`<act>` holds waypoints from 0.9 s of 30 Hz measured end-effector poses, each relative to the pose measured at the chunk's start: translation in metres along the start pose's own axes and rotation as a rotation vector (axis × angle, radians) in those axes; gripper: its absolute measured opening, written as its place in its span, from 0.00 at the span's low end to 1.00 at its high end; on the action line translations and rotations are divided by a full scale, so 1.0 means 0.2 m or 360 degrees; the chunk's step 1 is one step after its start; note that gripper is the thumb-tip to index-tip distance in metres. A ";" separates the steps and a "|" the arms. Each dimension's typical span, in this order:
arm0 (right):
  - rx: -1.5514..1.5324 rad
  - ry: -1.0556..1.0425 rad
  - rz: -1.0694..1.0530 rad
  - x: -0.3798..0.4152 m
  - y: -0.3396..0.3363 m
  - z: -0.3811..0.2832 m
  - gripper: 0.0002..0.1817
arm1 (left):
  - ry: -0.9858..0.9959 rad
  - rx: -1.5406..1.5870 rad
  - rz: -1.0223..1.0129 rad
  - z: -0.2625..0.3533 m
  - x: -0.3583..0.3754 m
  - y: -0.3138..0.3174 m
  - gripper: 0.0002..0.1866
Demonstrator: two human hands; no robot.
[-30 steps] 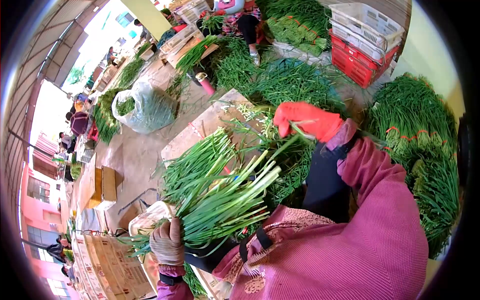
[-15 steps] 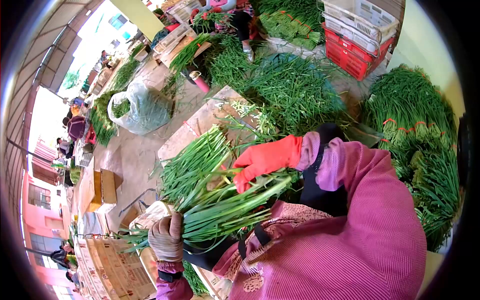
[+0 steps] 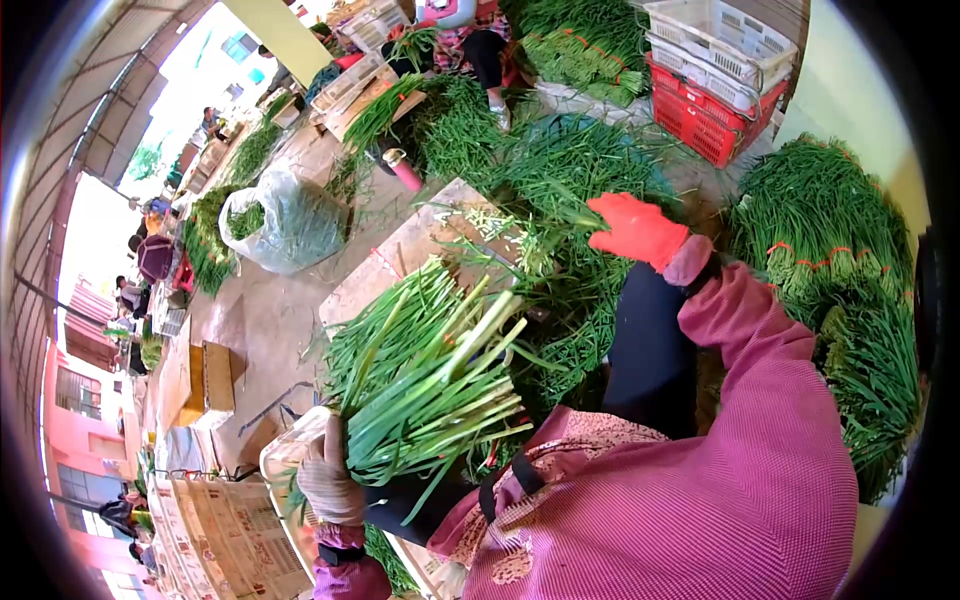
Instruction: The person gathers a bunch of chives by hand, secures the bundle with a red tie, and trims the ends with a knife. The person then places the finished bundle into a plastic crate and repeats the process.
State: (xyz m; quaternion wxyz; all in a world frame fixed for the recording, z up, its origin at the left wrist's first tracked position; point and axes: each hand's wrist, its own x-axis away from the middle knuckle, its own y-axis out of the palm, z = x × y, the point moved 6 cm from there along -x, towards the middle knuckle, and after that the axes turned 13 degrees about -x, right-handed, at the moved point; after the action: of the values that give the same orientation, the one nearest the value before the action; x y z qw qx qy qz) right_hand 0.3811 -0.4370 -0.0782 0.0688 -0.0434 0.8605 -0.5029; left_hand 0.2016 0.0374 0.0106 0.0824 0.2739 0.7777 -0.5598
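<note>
My left hand (image 3: 332,482), in a grey-striped glove, is closed around a bunch of garlic chives (image 3: 440,380) with long flat green leaves and pale stem ends pointing right. The bunch lies over my lap and the near end of a wooden board (image 3: 365,290). My right hand (image 3: 638,232), in an orange-red glove, is stretched out over a loose heap of chives (image 3: 600,160) on the floor. Its fingers are closed, and a few green leaves (image 3: 572,208) come together at the fingertips. Cut pale stem pieces (image 3: 510,228) are scattered at the board's far end.
Tied chive bundles (image 3: 825,220) are piled at the right by the wall. White crates (image 3: 725,45) stand on a red crate (image 3: 705,110). A plastic bag (image 3: 290,225), a pink bottle (image 3: 403,172) and a cardboard box (image 3: 212,380) are on the floor. A co-worker (image 3: 470,30) sits ahead.
My right hand has moved from above the bunch, away and to the right, over the floor heap. The bunch in my left hand has its stem ends more spread and lifted.
</note>
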 end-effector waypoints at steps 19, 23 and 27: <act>-0.1864 0.0392 0.0034 -0.01 -0.05 -0.07 0.15 | -0.0271 0.0506 -0.0364 -0.04 -0.01 0.15 0.34; -0.1962 0.0182 -0.0367 0.01 0.08 -0.15 0.19 | -0.0585 0.1373 -0.0775 -0.07 0.05 0.33 0.31; -0.2319 0.0415 -0.1003 0.11 0.38 -0.43 0.30 | -0.0051 0.1137 -0.0813 0.03 -0.03 0.32 0.30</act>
State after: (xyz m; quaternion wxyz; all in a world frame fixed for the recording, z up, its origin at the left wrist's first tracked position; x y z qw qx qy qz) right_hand 0.3457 -0.3292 -0.1039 -0.2231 -0.2591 0.9207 0.1881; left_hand 0.2390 0.0450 -0.0423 -0.1466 0.0754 0.5767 -0.8001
